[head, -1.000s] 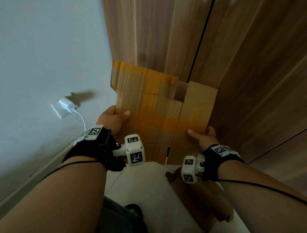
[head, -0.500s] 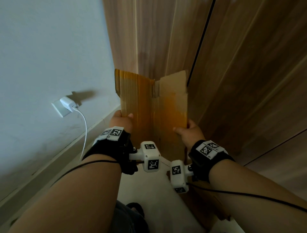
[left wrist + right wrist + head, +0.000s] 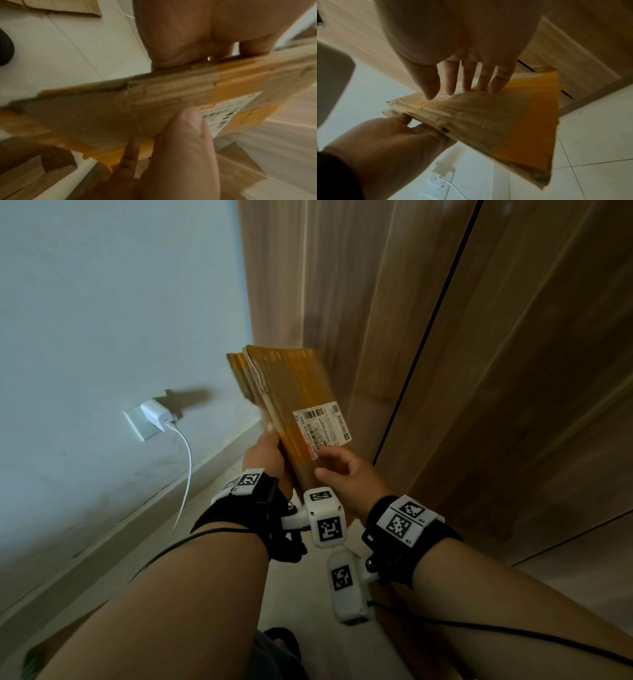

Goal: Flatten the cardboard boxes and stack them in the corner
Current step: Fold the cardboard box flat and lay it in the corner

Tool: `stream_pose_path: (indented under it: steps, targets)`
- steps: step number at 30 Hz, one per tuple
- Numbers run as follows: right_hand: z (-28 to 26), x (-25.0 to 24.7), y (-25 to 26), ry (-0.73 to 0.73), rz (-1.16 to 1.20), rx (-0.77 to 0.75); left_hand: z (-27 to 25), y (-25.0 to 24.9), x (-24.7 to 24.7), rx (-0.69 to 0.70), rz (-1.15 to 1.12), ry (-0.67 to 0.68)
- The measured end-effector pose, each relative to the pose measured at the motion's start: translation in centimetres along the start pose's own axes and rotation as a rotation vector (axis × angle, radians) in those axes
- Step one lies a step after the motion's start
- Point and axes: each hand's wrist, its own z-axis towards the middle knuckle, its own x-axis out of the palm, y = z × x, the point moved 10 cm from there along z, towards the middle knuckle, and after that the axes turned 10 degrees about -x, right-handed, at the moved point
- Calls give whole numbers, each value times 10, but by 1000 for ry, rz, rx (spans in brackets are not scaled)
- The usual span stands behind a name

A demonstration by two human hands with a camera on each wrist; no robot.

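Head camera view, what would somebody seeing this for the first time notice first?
First, the folded cardboard box with orange tape and a white shipping label, held up mid-frame before the wood-panelled wall. The left hand grips its lower left edge, while the right hand rests straight fingers by the label. Left of them, a white charger sits plugged into the pale wall.

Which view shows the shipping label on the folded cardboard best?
The head view: the shipping label faces the camera with its barcode sharp. The left wrist view shows it blurred, partly behind a finger. The right wrist view catches only a sliver under the right hand fingers.
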Motion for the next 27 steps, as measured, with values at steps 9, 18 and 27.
stream_pose_path:
  steps: [9, 18, 27]
  targets:
    - [33, 36, -11, 114, -5, 2, 24, -12, -14, 56, 124, -25]
    - [54, -2, -132, -203, 46, 529, 70, -37, -74, 53, 304, -280]
    - [91, 51, -197, -130, 346, 658, 154, 7, -112, -107, 231, -321]
